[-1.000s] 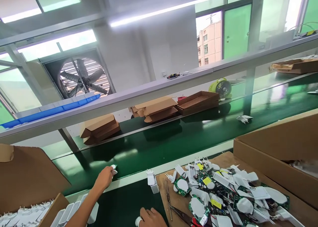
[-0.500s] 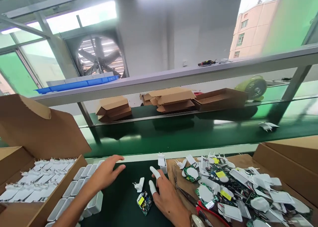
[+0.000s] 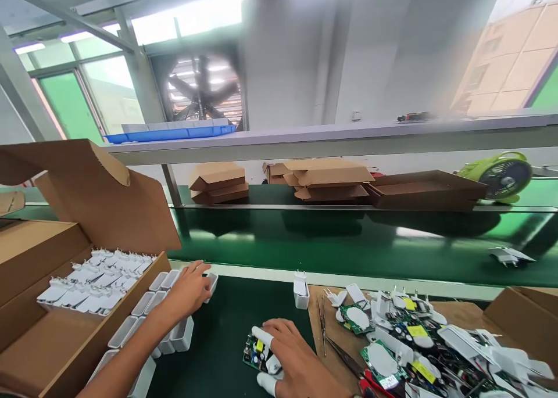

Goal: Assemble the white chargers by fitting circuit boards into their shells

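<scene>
My left hand (image 3: 189, 287) reaches to the far end of the rows of white plastic cases (image 3: 124, 331), its fingers curled round one small white case (image 3: 212, 286). Low in the middle, my right hand (image 3: 292, 357) wears white finger cots on thumb and index finger. Those two fingers close round a small green circuit board (image 3: 253, 350) with a yellow-wrapped part and a white plastic piece (image 3: 274, 364) beside it; the palm side is hidden. Beyond this hand stands a white case (image 3: 301, 296) with a white plug piece (image 3: 300, 279) sticking up from it.
At left, an open cardboard box (image 3: 148, 276) holds rows of white plug housings (image 3: 93, 284). On the right lie tweezers (image 3: 322, 322), red-handled pliers (image 3: 349, 360) and a heap of boards and white housings (image 3: 418, 340). A green conveyor belt (image 3: 279, 244) runs behind.
My left hand has moved to the cases' far end and taken hold of one. My right hand has closed round the circuit board and white piece. The view has swung left.
</scene>
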The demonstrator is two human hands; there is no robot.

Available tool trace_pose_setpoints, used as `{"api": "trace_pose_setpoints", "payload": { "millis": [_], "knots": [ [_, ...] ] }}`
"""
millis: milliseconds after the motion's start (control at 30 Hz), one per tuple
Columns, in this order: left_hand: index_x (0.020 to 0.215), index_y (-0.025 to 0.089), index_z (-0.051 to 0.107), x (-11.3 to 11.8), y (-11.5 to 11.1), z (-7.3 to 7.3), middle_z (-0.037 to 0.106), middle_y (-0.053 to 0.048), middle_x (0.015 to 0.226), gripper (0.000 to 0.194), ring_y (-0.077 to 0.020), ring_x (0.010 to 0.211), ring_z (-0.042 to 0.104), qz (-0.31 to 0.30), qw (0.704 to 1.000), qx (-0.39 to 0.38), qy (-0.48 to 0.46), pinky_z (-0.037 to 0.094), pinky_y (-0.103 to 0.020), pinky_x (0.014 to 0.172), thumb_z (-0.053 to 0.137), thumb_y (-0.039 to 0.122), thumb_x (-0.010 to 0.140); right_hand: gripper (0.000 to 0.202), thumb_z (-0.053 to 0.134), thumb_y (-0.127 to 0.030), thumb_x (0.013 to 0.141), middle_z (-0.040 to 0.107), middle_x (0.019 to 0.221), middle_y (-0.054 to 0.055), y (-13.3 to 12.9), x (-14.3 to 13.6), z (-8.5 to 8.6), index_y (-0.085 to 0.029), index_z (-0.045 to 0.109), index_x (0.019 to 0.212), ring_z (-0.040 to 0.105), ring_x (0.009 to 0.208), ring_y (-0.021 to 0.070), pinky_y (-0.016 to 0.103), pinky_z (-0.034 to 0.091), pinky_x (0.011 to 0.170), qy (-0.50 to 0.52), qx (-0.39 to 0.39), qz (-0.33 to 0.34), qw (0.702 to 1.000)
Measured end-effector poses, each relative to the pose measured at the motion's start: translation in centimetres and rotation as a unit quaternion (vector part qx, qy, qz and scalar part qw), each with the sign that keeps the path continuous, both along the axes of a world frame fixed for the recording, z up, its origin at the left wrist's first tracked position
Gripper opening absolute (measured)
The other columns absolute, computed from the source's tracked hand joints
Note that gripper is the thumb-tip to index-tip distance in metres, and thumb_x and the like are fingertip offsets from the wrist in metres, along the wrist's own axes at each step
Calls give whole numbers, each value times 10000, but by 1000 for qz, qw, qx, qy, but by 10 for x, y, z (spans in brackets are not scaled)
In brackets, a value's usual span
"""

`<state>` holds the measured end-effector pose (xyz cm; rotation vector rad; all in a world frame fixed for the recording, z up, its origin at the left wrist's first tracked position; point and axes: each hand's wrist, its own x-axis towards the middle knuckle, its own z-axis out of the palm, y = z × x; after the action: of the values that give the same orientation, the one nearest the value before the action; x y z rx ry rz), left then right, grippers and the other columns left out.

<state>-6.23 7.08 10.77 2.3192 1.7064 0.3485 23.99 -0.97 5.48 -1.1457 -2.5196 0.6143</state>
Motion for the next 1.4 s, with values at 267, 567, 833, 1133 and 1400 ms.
{"api": "trace_pose_setpoints", "payload": {
  "millis": [267,567,833,1133,1400],
  "knots": [
    [882,232,683,52,-33,-41,609,-82,1446,27,-264,1242,649,-74,974,-45,-212,508,-377,1060,691,217,862,599,689,-110,769,659,1254,108,2,10,-9,-216,616,1354,589,1183,298,438,476,1042,23,28,-19,999],
    [1575,238,320,56,-43,-95,449,-157,1601,828,-312,1452,473,-30,919,-95,-383,338,-524,1242,695,227,837,636,587,-97,793,573,1272,88,8,11,-2,-248,521,1407,670,920,180,279,592,781,173,-4,-86,981],
    [1555,267,370,65,-47,-90,573,-80,1219,915,-280,1096,624,31,934,-46,-354,516,-484,1045,807,264,751,558,536,-157,912,622,1378,116,15,8,-7,-257,474,1458,716,1069,202,253,625,845,216,88,-139,962],
    [1510,319,486,54,-58,-70,567,-88,1411,1067,-255,983,626,-84,924,-209,-308,545,-392,923,985,497,584,496,546,-130,898,677,1297,106,18,4,-3,-262,554,1376,703,1157,267,348,623,948,213,162,-182,946],
    [1332,305,637,63,-55,-71,661,-79,1305,623,-326,1194,580,-67,952,-1,-298,494,-469,1048,892,252,766,662,531,-104,906,614,1394,108,4,-1,-1,-306,383,1519,673,1221,255,338,600,989,206,149,-103,962]
  ]
}}
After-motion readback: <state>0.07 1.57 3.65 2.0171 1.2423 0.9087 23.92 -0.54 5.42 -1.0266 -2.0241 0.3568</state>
